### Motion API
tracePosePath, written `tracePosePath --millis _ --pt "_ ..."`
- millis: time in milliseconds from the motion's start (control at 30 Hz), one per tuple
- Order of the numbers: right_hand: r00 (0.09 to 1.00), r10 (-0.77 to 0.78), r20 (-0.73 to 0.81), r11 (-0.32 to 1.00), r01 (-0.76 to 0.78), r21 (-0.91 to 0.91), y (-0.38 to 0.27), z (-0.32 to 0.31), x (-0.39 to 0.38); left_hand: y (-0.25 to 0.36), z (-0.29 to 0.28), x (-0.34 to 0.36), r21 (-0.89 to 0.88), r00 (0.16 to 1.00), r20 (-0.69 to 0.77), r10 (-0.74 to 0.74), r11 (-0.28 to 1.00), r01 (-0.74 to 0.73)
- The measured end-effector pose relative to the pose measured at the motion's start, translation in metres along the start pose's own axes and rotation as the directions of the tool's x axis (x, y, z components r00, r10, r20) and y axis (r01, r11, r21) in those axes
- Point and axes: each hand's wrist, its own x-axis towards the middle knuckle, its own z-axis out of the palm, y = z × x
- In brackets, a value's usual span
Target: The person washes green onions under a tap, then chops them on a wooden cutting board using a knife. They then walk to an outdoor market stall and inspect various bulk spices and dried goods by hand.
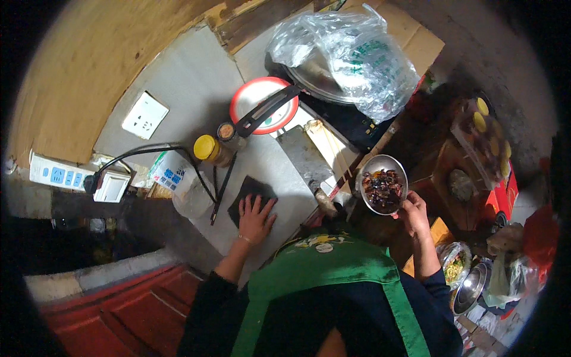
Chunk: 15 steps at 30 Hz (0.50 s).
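Note:
My left hand (pixel 254 221) lies flat on a dark cloth (pixel 242 193), fingers spread, on the light grey counter (pixel 285 205). Off to the right, my right hand (pixel 414 214) grips the rim of a round metal bowl (pixel 402 168). Inside the bowl are dark reddish-brown pieces (pixel 382 189), possibly dried chilies; I cannot make out their exact kind. The right thumb and fingers close on the bowl's near right edge. Beyond the cloth, a yellow-lidded jar (pixel 206 149) and a smaller open-topped jar (pixel 226 132) stand together.
A black-handled pan (pixel 270 109) with a clear plastic bag (pixel 369 65) over it sits at the back, its handle crossing a red-rimmed plate (pixel 244 98). Chopsticks (pixel 336 152) lie nearby. A black power cord (pixel 148 147) runs from the power strip (pixel 53 172) across the counter.

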Motion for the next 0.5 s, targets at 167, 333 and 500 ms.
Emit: tracePosePath --millis 167,333,500 --pt "0.998 -0.012 0.063 1.000 0.011 0.014 -0.023 0.025 0.016 -0.005 0.016 0.086 -0.015 0.995 -0.033 0.094 0.995 -0.094" --pt "0.996 0.038 0.083 0.998 -0.042 0.051 -0.025 0.026 0.036 0.002 0.013 0.091 -0.181 0.972 -0.069 0.224 0.955 -0.233" --pt "0.996 0.073 0.041 0.988 -0.078 0.136 -0.019 0.002 0.044 -0.023 0.014 -0.004 -0.231 0.970 0.025 0.240 0.946 -0.228"
